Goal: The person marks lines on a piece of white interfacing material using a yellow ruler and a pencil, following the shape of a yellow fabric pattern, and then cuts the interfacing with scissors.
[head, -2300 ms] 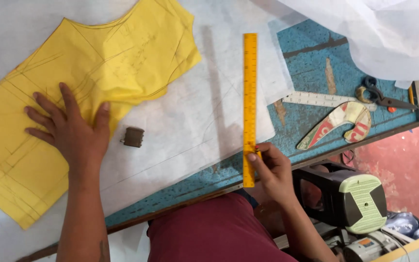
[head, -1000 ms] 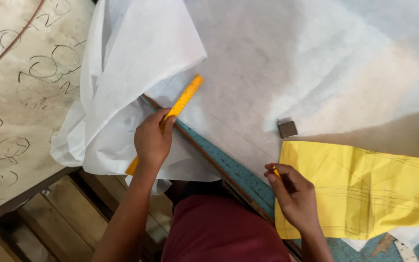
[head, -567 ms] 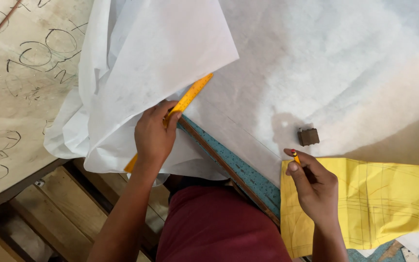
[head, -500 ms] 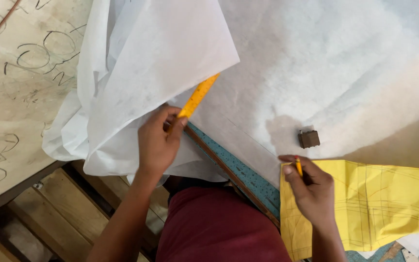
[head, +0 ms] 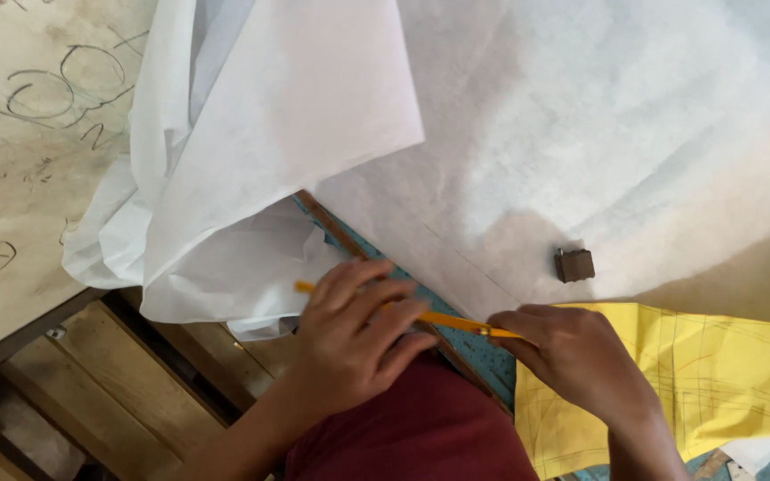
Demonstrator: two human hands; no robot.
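Note:
My left hand [head: 354, 337] lies over a long yellow ruler [head: 456, 322] at the near edge of the blue table [head: 465, 343], fingers wrapped on it. My right hand [head: 572, 356] pinches the ruler's right end, resting on the corner of a yellow paper pattern [head: 724, 374] marked with pencil lines. A small dark brown block [head: 574, 264] sits on the white tissue paper [head: 581, 134] just beyond my right hand. Most of the ruler is hidden under my left hand.
A loose fold of white tissue paper [head: 251, 151] hangs over the table's left end. A beige board with dark scribbles [head: 28, 134] stands at the left. Wooden planks [head: 118, 374] lie below. My maroon clothing [head: 412, 428] fills the bottom centre.
The ruler has swung from pointing up under the white paper to lying nearly flat along the table edge. My right hand moved left and took its end; both hands now hold it.

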